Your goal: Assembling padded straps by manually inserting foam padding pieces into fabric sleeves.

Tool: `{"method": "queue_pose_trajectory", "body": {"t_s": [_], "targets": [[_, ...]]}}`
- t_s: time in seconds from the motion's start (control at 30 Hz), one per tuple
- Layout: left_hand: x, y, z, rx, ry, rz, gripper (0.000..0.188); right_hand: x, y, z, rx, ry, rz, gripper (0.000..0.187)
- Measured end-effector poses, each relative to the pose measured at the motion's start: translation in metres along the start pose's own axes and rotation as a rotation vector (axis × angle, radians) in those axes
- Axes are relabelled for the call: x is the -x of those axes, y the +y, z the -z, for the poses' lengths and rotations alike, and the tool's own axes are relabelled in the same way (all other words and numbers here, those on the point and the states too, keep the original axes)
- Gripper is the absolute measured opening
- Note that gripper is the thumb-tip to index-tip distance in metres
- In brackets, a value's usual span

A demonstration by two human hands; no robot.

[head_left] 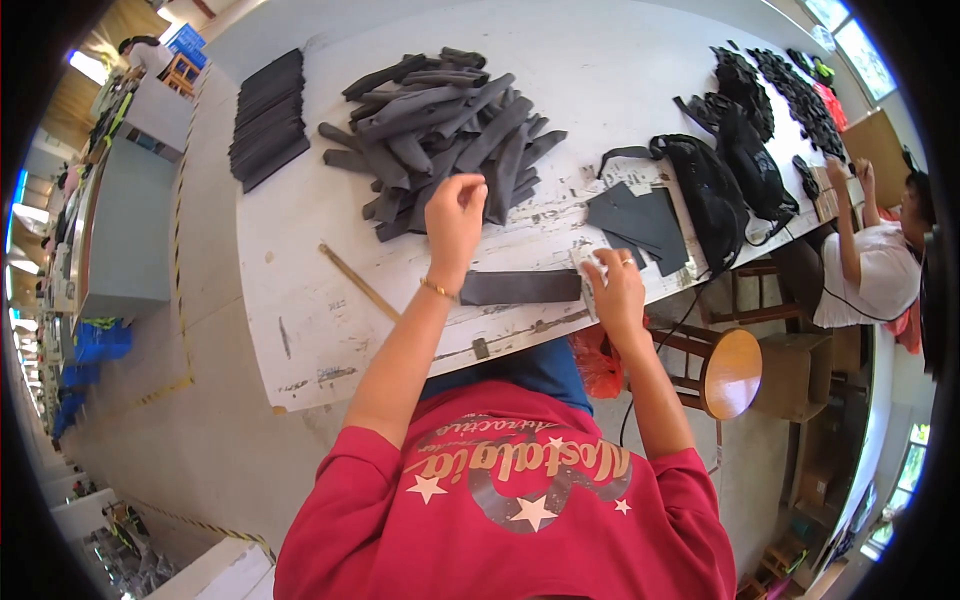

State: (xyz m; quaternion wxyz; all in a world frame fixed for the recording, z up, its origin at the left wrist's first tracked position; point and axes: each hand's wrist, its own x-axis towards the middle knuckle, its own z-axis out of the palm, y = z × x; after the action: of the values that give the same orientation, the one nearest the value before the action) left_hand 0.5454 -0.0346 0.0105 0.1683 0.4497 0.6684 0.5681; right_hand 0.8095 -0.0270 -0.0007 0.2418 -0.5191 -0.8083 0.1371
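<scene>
A flat dark grey fabric strip [522, 288] lies lengthwise near the table's front edge. My left hand [457, 222] is raised beyond the strip's left end, in front of a loose pile of folded dark grey fabric pieces [410, 115]. Its fingers are curled together; whether something thin is between them cannot be made out. At the strip's right end is my right hand [617, 290], its bent fingers apart and nothing visible in them. Just beyond it, several flat black rectangular pieces [640, 222] overlap on the table.
A neat stack of dark strips [270, 118] lies at the far left of the white table [290, 260]. A wooden stick [358, 280] rests nearer. Black bags [703, 190] sit on the right, where a co-worker [870, 255] is seated. A round wooden stool [730, 373] stands below the edge.
</scene>
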Motion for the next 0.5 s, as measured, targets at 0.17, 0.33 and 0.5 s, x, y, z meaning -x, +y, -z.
{"method": "queue_pose_trajectory", "body": {"t_s": [0.17, 0.33, 0.5], "targets": [[-0.041, -0.018, -0.039, -0.415, -0.119, 0.051, 0.026, -0.047, 0.045, 0.016, 0.256, 0.211, 0.169, 0.028], [-0.053, -0.032, -0.044, -0.323, -0.209, 0.187, 0.031, -0.05, 0.071, 0.002, 0.712, -0.115, 0.527, 0.028], [-0.053, -0.022, -0.025, 0.04, -0.197, 0.452, 0.022, -0.049, 0.073, 0.003, 0.68, -0.14, 0.606, 0.016]]}}
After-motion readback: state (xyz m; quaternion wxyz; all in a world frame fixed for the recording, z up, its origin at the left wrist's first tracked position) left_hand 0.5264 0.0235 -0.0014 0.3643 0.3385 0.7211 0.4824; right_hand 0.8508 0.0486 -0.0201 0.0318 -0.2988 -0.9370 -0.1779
